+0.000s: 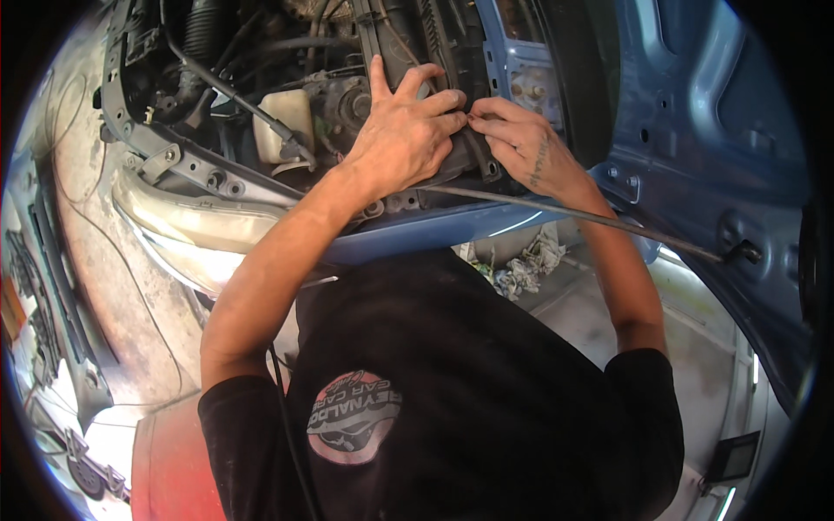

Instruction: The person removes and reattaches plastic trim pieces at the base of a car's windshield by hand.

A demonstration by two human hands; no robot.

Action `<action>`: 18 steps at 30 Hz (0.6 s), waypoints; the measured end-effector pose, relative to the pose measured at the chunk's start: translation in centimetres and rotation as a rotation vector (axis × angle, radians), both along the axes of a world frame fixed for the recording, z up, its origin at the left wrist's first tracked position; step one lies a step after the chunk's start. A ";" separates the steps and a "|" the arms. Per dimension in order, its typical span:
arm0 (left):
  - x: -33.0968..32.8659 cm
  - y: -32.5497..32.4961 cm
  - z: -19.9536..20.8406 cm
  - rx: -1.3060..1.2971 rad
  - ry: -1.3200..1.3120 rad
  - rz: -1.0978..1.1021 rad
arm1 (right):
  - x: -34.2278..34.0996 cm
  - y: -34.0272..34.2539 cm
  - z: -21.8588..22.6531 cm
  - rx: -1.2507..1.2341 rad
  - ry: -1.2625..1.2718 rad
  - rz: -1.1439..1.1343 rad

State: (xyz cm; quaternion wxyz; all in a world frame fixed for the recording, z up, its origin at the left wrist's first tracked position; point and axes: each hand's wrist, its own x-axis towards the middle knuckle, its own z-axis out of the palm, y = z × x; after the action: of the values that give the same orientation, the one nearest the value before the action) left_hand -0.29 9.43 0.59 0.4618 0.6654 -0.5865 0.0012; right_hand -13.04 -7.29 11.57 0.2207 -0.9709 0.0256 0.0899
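My left hand (pixel 404 130) lies over a long black plastic trim panel (pixel 466 161) at the edge of a car's engine bay. Its fingers are spread, some bent at the knuckles, and they touch the trim. Close beside its fingertips, my right hand (pixel 526 143) has thumb and fingers pinched together at the panel's edge. Whatever small thing sits in that pinch is hidden by the fingers. Just below both hands runs the blue fender (pixel 417 236). A thin metal rod (pixel 565 211) passes under my right wrist, between the fender side and a blue body panel (pixel 708 165).
A whitish plastic reservoir (pixel 280 130) and a black ribbed hose (pixel 200 43) are in the engine bay. The headlight (pixel 191 217) is at the left. Crumpled cloth (pixel 526 265) lies beyond the fender, a red surface (pixel 165 460) at lower left, and a dark square lamp (pixel 734 456) at lower right.
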 end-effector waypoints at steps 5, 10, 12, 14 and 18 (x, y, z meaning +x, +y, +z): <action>-0.6 0.2 0.2 0.013 0.022 -0.016 | 0.1 -0.1 -0.4 0.012 0.001 -0.131; 0.8 0.3 -0.3 -0.030 0.137 0.023 | 0.4 0.5 -0.9 0.072 -0.042 -0.272; 1.7 0.5 0.2 -0.130 0.149 0.098 | -0.1 0.9 -0.8 0.036 -0.120 -0.241; 3.1 1.1 1.3 -0.238 0.312 0.283 | -0.6 1.2 -0.1 0.056 -0.092 -0.304; 4.9 1.0 2.7 -0.135 1.195 0.314 | -2.0 3.0 0.4 -0.098 -0.151 -0.318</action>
State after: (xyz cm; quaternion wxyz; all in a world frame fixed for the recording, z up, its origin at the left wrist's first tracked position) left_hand 4.58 10.40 3.25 0.7456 0.5988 -0.1204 -0.2667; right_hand -15.02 -4.27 12.02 0.1858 -0.9682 0.1664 -0.0208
